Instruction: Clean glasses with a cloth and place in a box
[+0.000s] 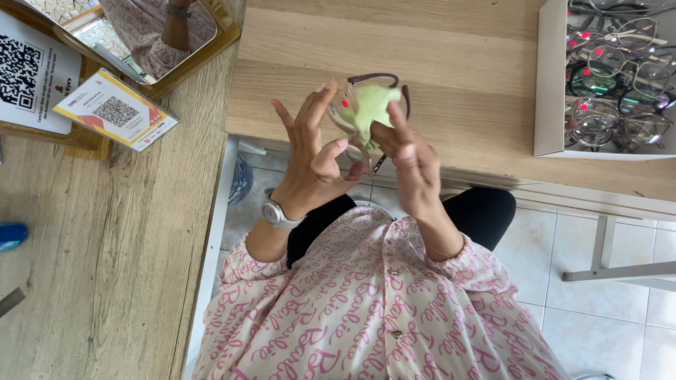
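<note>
Wooden bench (105, 232) at left, grain running lengthwise, cut off by left and bottom edges. Second pale wooden bench (451, 63) across top, stepped in two levels, cut off at top. White tiled floor (605, 309) below at right, with white metal frame legs (605, 267) crossing it. Pink-and-cream patterned blouse (366, 309) filling lower centre, lower part out of view; black trousers (479, 211) partly hidden behind arms. White tray (549, 84) at top right, cut off by right edge, packed with spectacle frames (612, 77), overlapping, count hard to tell. Framed mirror (169, 42) at top left, cropped, reflecting patterned sleeve and wrist. Two printed cards (113, 109) with square code patterns beside mirror, larger one cut off at left. Blue object (10, 236) at left edge, mostly cut off, kind unclear.

Left hand (313, 158) raised over bench edge, silver wristwatch (278, 214) on wrist, fingers (310, 112) spread and mostly straight, thumb and bent forefinger near lower rim of eyeglasses (370, 116); exact contact hard to make out. Right hand (415, 169) beside it, fingers closed pinching light green cloth (370, 109) against a lens. Eyeglasses held in air between both hands, above front edge of top bench, brown frame, one lens largely hidden by cloth, temples folded behind and only partly visible.
</note>
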